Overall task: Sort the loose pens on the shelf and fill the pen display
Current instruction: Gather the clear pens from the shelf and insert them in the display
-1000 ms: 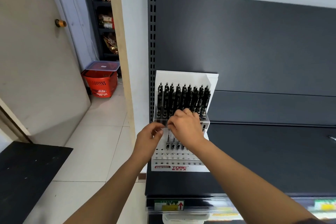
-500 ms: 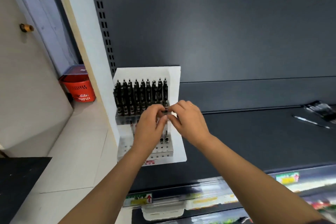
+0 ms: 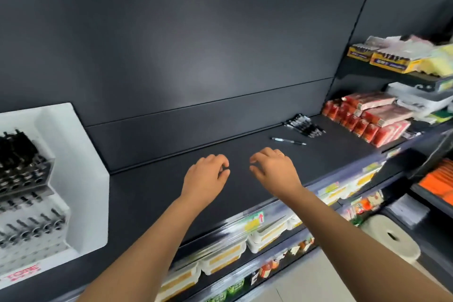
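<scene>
the dark shelf [image 3: 171,193] runs the width of the view and carries everything the task concerns. at its left end stands the white pen display [image 3: 81,179], partly cut off by the frame edge: its upper row looks packed with black pens, the row below holds a few, and the lowest holes near the red label look empty, so the filling is well begun but, as far as i can judge, not finished.

far from the pen display, toward the right end of the shelf, lies the pile of loose pens [image 3: 304,126] against the back panel, just beside the red packets [image 3: 367,120]. a single pen [image 3: 289,141] lies apart from the pile, a little nearer the display. these remain to be sorted and carried over.

between the display and the pens, both hands hover over bare shelf. the left hand [image 3: 206,176] has its fingers curled in loosely with nothing visible in them; the right hand [image 3: 275,169], the one farther from the display, has its fingers bent downward and partly spread, also empty. the next step is probably a reach for the single pen or the pile.
</scene>
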Tool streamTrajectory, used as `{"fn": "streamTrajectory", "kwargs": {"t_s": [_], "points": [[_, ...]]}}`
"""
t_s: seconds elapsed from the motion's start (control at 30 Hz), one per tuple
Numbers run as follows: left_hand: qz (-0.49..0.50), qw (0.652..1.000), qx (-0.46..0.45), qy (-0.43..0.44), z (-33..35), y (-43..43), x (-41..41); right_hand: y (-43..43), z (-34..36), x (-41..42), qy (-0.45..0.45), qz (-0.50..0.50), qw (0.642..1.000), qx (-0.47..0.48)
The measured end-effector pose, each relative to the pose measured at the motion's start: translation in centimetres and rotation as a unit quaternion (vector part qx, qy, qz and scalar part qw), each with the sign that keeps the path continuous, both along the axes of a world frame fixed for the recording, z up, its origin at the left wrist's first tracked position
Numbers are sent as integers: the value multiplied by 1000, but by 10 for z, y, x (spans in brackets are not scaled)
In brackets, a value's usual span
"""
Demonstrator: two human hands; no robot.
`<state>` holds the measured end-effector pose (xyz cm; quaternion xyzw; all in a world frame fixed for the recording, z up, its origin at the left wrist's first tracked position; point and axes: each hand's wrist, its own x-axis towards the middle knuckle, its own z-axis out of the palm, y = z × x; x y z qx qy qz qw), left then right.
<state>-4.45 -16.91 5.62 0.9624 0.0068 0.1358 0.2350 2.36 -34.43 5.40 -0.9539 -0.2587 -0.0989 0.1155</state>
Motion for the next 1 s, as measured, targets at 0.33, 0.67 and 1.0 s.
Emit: {"fn": "streamTrajectory", "kwargs": {"t_s": [0.33, 0.67, 1.0], "points": [[-93, 994, 12, 64, -31, -113, 136, -115, -26, 100, 78, -87, 993, -14], [-116, 981, 29, 151, -52, -188, 288, -176, -34, 235, 134, -101, 985, -39], [-3, 952, 78, 295, -97, -229, 349, -186, -61, 351, 186, -13, 976, -116]]}}
